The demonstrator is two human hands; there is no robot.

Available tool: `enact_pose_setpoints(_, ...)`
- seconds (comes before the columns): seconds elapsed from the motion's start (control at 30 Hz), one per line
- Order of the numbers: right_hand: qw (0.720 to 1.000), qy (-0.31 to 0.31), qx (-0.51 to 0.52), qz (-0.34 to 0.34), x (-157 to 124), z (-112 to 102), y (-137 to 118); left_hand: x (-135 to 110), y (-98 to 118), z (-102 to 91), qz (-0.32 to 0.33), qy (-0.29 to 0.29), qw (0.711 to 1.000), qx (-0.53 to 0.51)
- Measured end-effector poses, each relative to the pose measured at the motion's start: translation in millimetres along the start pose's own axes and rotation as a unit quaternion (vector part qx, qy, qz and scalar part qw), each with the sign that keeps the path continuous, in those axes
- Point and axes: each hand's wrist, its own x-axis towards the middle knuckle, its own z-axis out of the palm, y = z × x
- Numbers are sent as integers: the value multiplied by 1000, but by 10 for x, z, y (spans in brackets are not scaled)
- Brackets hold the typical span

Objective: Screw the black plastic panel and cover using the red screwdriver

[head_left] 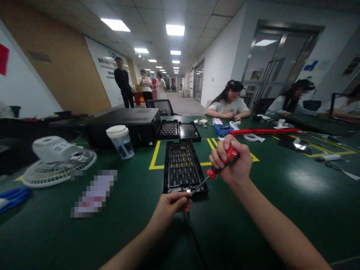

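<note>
My right hand (233, 161) is closed round the red handle of a screwdriver (219, 168), whose thin shaft slants down and left. Its tip meets a small part with a black cable (194, 236) that my left hand (172, 204) pinches at the near edge of a black tray (182, 168). The tray holds rows of small parts. The cable runs from my left hand toward me across the green table (253, 225).
Two more black trays (178, 130) lie beyond, next to a black box (126, 123) and a clear cup (121, 141). A white fan (59, 161) lies at left. People sit at the far side with a blue bin (223, 129) and red strips (264, 131). Others stand in the corridor.
</note>
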Motion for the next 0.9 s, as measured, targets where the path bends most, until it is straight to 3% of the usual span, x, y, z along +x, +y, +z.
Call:
enact_pose_setpoints(0.2, 1000, -5, 0, -5, 32, -58, -31, -40, 105, 31, 28, -6, 997, 77)
enact_pose_setpoints(0.33, 1000, -7, -11, -23, 130, -125, -94, -29, 143, -45, 89, 11, 980, 177)
enact_pose_setpoints(0.4, 999, -5, -21, -31, 212, -168, -130, -22, 153, -105, 135, 25, 952, 274)
enact_pose_setpoints(0.53, 999, -14, -31, -36, 386, -231, -145, 1, 133, -197, 225, 44, 840, 492)
enact_pose_setpoints(0.67, 998, -40, -49, -19, 499, -243, -7, 32, 67, -225, 249, 35, 754, 606)
enact_pose_setpoints(0.73, 997, -51, -61, -9, 520, -237, 111, 39, 48, -228, 246, 29, 736, 630)
enact_pose_setpoints(0.9, 994, -63, -83, 19, 499, -217, 387, 36, 51, -232, 224, 20, 724, 652)
